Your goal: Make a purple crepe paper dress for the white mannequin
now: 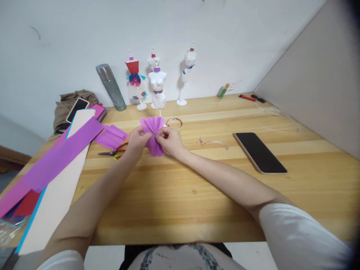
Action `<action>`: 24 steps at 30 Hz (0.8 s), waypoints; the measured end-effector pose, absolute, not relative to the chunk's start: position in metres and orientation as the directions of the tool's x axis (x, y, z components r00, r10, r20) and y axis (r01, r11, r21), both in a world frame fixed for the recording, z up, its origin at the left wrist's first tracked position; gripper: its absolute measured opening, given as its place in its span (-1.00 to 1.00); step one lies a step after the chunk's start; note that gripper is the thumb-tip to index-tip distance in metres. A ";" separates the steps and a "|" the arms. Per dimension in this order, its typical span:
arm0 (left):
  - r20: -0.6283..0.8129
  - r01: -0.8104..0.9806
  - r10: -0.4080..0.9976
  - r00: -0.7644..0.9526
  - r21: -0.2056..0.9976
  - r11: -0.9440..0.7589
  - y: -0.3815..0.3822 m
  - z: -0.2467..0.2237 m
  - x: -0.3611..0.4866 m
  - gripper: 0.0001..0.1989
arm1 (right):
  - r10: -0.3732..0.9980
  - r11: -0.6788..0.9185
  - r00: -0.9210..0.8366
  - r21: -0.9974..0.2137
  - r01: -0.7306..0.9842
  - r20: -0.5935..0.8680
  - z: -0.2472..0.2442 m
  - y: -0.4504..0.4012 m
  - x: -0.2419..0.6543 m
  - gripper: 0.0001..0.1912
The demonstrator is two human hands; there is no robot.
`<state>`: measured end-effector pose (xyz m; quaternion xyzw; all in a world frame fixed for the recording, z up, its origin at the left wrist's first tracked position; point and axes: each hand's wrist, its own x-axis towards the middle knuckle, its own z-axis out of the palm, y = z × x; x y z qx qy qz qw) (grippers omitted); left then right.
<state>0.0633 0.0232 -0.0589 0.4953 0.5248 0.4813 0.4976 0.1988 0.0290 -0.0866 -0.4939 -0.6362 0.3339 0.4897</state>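
Note:
A piece of purple crepe paper [153, 122] is gathered at its middle, so its ends fan out in pleats above and below. My left hand [136, 140] is closed on its left side, the thumb near the gathered centre. From the right, my right hand [172, 140] pinches the same centre between thumb and fingertips. Just behind the paper stands a white mini mannequin [157, 82] with a purple neck band and a brown waist band; its base is hidden. Scissors [112, 153] with red and yellow handles lie left of my left hand, beside another purple paper piece [111, 137].
Long strips of purple paper [64, 153] and white paper [67, 187] cover the table's left side. A bottle [111, 87], a dressed mannequin [133, 80] and another mannequin [189, 71] stand along the wall. To the right lies a phone [260, 153]; a roll of tape [174, 119] sits behind my right hand.

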 end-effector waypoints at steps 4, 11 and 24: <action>-0.055 0.001 0.997 -0.052 0.999 0.055 0.021 -0.058 0.066 -0.70 | 0.963 0.259 -0.007 -0.921 0.292 0.269 -0.086 0.033 0.200 -0.84; -0.128 -0.064 0.991 0.033 0.989 0.130 0.024 -0.057 0.060 -0.72 | 0.969 0.229 0.030 -0.941 0.250 0.244 -0.086 0.042 0.205 -0.83; -0.019 -0.004 0.991 0.131 1.000 0.019 0.021 -0.051 0.060 -0.79 | 0.965 0.246 0.023 -0.929 0.278 0.262 -0.086 0.043 0.207 -0.83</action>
